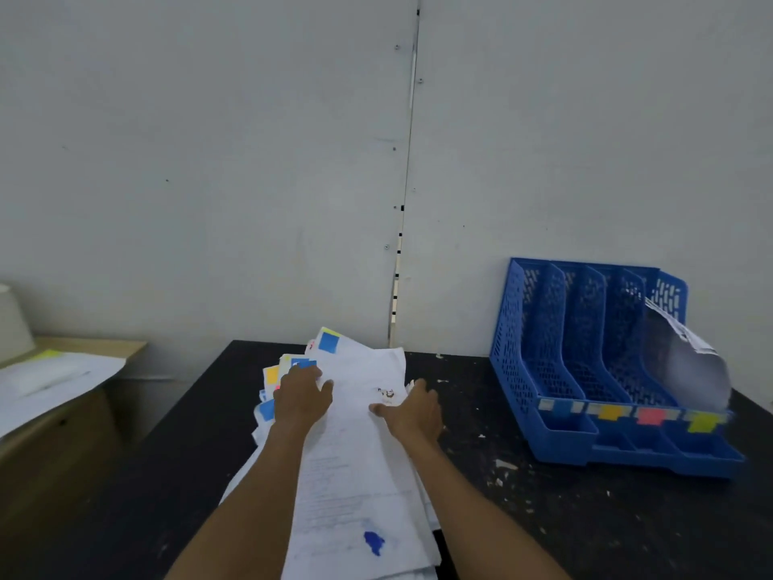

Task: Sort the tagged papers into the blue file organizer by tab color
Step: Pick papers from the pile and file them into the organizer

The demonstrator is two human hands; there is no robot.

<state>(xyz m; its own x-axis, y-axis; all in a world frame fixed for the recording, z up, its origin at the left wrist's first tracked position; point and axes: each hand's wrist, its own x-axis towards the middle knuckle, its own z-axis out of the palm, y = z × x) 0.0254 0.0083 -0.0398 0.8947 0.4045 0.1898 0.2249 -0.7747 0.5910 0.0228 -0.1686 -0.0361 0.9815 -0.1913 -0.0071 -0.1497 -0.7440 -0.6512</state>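
The stack of tagged papers [355, 454] lies on the black table [543, 517] straight ahead of the person, with its coloured tabs fanned out at the far left corner: a blue tab [328, 343] at 12 o'clock of the pile and an orange tab [272, 374] towards 10 o'clock. The hands are apart, one on each side of the top sheet. The left hand [303, 397] rests flat on the tabbed corner. The right hand [412, 412] sits at the sheet's right edge with its thumb laid on the paper and its fingers straight, and neither hand looks clamped on anything. The blue file organizer [543, 328] stands at about 2 o'clock from the stack, well apart. One curled sheet [694, 370] is in its rightmost slot, above the yellow label [702, 422]; the other slots look bare. Sorting seems barely begun, and the step in hand is picking out the next sheet. The next move probably calls for reading its tab, peeling it off alone, then carrying it to the matching slot
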